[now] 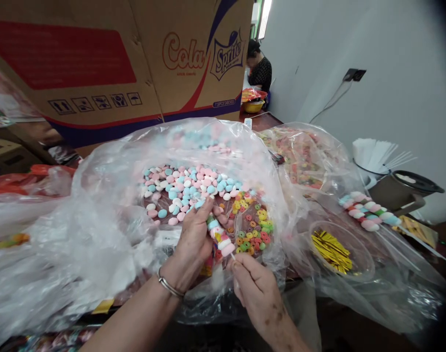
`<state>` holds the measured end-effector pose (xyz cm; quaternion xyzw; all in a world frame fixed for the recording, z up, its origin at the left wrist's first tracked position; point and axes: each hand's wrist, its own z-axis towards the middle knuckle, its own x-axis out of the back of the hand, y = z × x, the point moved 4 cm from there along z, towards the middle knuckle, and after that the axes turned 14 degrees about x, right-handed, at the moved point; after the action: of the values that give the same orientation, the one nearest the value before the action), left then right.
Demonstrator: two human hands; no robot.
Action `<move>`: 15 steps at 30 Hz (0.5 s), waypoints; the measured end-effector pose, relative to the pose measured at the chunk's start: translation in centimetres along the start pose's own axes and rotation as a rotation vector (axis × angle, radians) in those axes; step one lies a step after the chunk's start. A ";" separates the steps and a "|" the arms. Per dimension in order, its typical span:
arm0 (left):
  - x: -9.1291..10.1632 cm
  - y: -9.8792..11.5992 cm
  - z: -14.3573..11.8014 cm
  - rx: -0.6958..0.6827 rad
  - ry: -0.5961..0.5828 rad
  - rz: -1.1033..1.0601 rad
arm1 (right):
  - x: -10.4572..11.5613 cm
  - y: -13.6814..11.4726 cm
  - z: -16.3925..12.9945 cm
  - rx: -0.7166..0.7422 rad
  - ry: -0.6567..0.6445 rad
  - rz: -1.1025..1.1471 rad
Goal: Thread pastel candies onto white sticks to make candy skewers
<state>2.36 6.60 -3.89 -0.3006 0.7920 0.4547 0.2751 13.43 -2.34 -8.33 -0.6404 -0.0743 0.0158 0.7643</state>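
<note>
We're looking down at both hands, meeting just below centre. The left hand (194,233) is curled nearly closed, fingertips pinched around the upper end of a half-loaded skewer of pastel marshmallow sweets (220,238), which slants toward five o'clock. The right hand (255,283) comes up from six o'clock, thumb and forefinger closed tight on the thin white stick (233,257) poking out below the lowest sweet.

Right behind the hands, at twelve o'clock, lies the loose heap of pink, blue and white marshmallow sweets (182,188) inside a crinkled clear plastic bag (109,215); at two o'clock of the skewer sits a heap of small coloured candy rings (253,225).

Our read — this is mid-threading: a piece being seated or slid along the stick. The next move looks to need a steady grip below while the left fingers push a sweet squarely down, without bending the stick.

Off at three o'clock, a finished marshmallow skewer (369,211) rests on plastic, with a clear bowl of gold twist ties (331,250) just below it and a pot of spare white sticks (377,155) behind — a printed cardboard box (109,63) looms at eleven o'clock. The worktop itself is almost hidden under plastic.
</note>
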 end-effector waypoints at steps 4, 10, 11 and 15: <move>0.5 0.6 0.3 -0.048 0.104 -0.061 | 0.7 -1.3 0.0 0.355 0.067 -0.559; 0.3 -0.2 -0.3 -0.062 0.164 -0.065 | -0.4 -2.9 -0.1 0.777 0.236 -1.100; 0.2 -0.5 -0.4 -0.057 0.167 -0.053 | -0.5 -2.9 -0.1 0.791 0.256 -1.116; 0.1 -1.9 -0.6 -0.022 0.165 0.008 | -0.5 -1.7 0.7 0.542 0.171 -0.741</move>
<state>3.52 5.27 -4.78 -0.3370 0.8081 0.4380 0.2039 12.75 -1.99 -6.55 -0.3470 -0.2278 -0.2923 0.8615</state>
